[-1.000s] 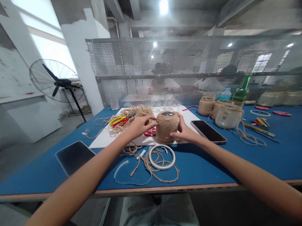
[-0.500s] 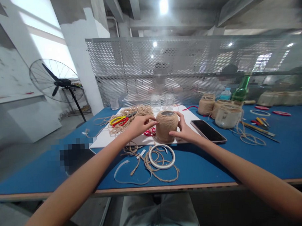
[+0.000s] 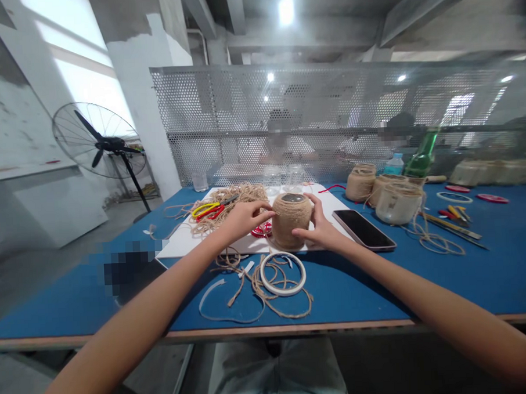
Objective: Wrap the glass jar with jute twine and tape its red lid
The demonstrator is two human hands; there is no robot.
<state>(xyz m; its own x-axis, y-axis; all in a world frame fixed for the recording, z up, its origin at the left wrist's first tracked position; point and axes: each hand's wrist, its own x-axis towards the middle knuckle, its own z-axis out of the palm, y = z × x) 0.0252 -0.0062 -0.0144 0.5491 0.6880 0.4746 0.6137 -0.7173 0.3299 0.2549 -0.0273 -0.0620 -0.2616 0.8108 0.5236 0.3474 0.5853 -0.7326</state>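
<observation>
jute-wrapped glass jar (image 3: 291, 222) is held between both hands, standing upright on a white board (image 3: 178, 248) laid on a blue worktable (image 3: 363, 285), with its glass mouth showing at the top. the left hand (image 3: 246, 218) is pressed by its fingertips against the jar's upper left side, while the right hand (image 3: 322, 230) is clamped around its right side, with the thumb raised. compared with half a second earlier, the right fingers are shifted slightly further across the jar's front, and the jar is barely displaced. red-and-yellow-handled scissors (image 3: 208, 210) are laid on loose jute twine (image 3: 241, 195) beside the left hand, and a red ring (image 3: 261, 232) is seen just behind it. a white tape ring (image 3: 282, 274) is lying among twine scraps in front of the board. a black smartphone (image 3: 364, 230) is placed just right of the right hand, and two more wrapped jars (image 3: 360, 182) are stood beyond it.
</observation>
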